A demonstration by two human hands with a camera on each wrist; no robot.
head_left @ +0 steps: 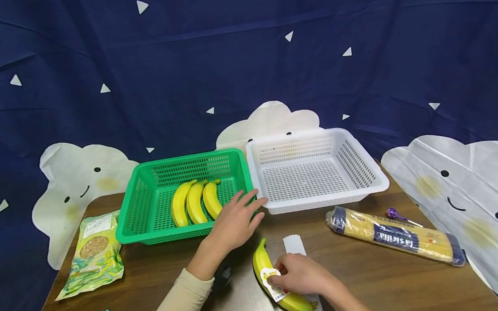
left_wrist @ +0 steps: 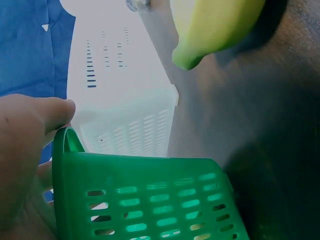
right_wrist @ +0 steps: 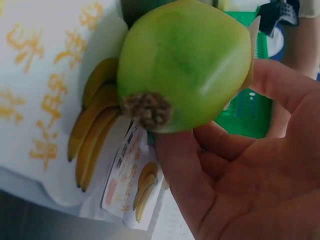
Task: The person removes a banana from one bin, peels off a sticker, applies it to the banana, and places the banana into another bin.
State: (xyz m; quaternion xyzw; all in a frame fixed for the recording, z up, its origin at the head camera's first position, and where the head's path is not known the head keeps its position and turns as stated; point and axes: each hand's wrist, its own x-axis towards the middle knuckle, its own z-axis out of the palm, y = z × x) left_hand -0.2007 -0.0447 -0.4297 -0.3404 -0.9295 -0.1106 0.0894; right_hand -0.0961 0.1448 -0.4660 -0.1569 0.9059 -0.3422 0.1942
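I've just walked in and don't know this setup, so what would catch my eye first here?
Probably the bright green basket at the table's middle, with three yellow bananas lying side by side in it and the left hand resting at its near right corner. Close by, the right hand grips a fourth banana that lies on the table. An empty white basket stands right of the green one.

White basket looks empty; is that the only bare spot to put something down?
No. The white basket is bare, and so is the table between the snack bag and left hand. Crowded around the right hand and loose banana.
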